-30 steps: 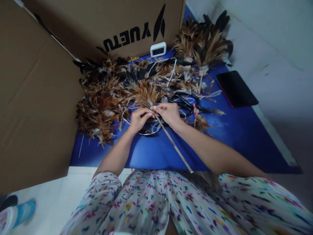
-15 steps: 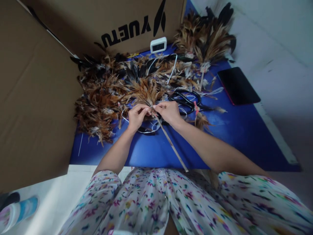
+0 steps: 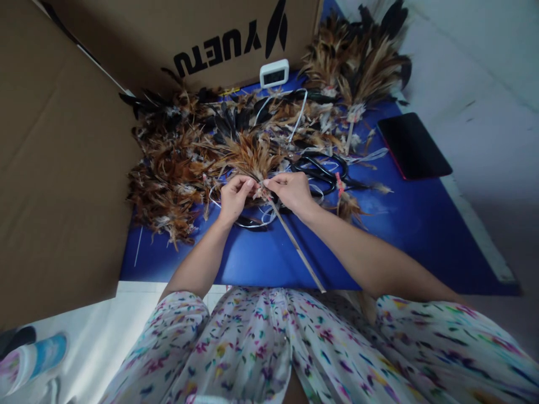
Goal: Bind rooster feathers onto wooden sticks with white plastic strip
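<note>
Between my hands is a bunch of brown feathers [image 3: 255, 154], bound around the top of a thin stick [image 3: 298, 247] that slants down to the table's front edge. My left hand [image 3: 236, 195] pinches at the bound base from the left, thumb against fingers. From the right, my right hand [image 3: 291, 192] pinches the same base with thumb and forefinger. White strips of plastic string [image 3: 252, 226] curl on the table around and under the hands. Black-handled scissors [image 3: 322, 171] lie just right of my right hand, partly covered by string.
Loose feathers [image 3: 168, 168] cover the table's left and back. Cardboard boxes [image 3: 126, 45] stand behind and at the left. A white digital clock [image 3: 274, 74], finished feather bunches [image 3: 357, 73] and a dark phone or tablet [image 3: 415, 146] sit at the back and right. A small tied feather bunch [image 3: 348, 205] lies beside the scissors.
My left fingers have shifted slightly at the feather base, and more of the bound base shows. The stick and feather bunch stay nearly in place.
</note>
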Demonstrator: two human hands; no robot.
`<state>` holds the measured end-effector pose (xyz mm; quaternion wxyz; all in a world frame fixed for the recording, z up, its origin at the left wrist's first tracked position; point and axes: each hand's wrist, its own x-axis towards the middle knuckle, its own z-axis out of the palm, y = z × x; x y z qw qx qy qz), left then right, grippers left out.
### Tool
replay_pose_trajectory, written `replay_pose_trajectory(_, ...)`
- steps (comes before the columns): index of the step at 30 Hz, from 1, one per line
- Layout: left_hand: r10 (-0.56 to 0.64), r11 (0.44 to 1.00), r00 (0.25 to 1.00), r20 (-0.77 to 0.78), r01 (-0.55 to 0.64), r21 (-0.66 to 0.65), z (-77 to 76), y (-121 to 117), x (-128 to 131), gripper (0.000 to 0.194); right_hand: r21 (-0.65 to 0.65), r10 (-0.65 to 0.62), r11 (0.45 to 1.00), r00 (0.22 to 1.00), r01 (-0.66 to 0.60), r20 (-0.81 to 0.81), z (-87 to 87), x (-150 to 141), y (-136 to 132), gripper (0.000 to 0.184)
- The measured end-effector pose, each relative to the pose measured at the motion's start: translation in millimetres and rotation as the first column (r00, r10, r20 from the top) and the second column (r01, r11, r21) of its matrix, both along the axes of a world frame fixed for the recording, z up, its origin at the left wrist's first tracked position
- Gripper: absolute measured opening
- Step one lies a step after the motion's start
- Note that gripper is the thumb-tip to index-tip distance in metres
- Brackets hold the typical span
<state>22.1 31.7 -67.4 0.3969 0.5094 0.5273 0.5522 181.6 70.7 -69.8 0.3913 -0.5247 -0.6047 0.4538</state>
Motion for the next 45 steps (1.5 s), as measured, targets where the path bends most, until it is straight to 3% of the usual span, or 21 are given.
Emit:
replay_pose_trajectory(5, -0.045, 0.999, 0.999, 0.029, 0.044, 0.008, -4.2, 1.7, -2.4, 0.041, -0.013, 0.004, 1.0, 1.0, -0.004, -0.028, 1.5, 0.7, 0.4, 0.021)
replay_pose_trajectory(10, -0.052, 0.996, 0.997, -0.053, 0.055, 0.066, -7.3, 2.7, -2.0, 0.044, -0.029, 0.001, 1.0, 0.999, -0.003, -0.046, -0.9, 0.9, 2.9, 0.021)
replay_pose_trajectory(18, -0.036, 0.988, 0.99, -0.136, 0.056, 0.145, -15.7, 1.7, 3.3, 0.049, 0.019, 0.13, 0.991, 0.991, -0.131, 0.036, 3.0, 3.7, 1.9, 0.031)
replay_pose_trajectory(24, -0.03, 0.967, 0.982, -0.187, 0.076, 0.241, -17.5, 2.0, 6.8, 0.054, -0.093, 0.147, 0.983, 0.982, -0.158, -0.114, 1.2, 4.1, 4.2, 0.034)
replay_pose_trajectory(28, 0.003, 0.954, 0.981, -0.193, 0.055, 0.293, -10.7, 0.0, 9.6, 0.055, -0.147, 0.121, 0.977, 0.966, -0.157, -0.229, 10.3, 0.2, 0.5, 0.031)
replay_pose_trajectory(34, 0.083, 0.934, 0.986, -0.145, -0.027, 0.356, -2.2, -3.8, 15.3, 0.053, -0.195, 0.013, 0.974, 0.886, -0.116, -0.463, 22.0, -5.7, -4.9, 0.017)
replay_pose_trajectory(41, 0.329, 0.932, 0.919, -0.216, -0.28, 0.231, 9.0, -9.9, 17.1, 0.056, -0.225, -0.045, 0.97, 0.85, -0.088, -0.525, 27.6, -7.7, -8.2, 0.014)
replay_pose_trajectory(45, 0.244, 0.97, 0.952, -0.187, -0.236, 0.063, 10.7, -10.6, 16.0, 0.054, -0.219, -0.053, 0.972, 0.825, -0.087, -0.563, 32.2, -7.7, -11.1, 0.013)
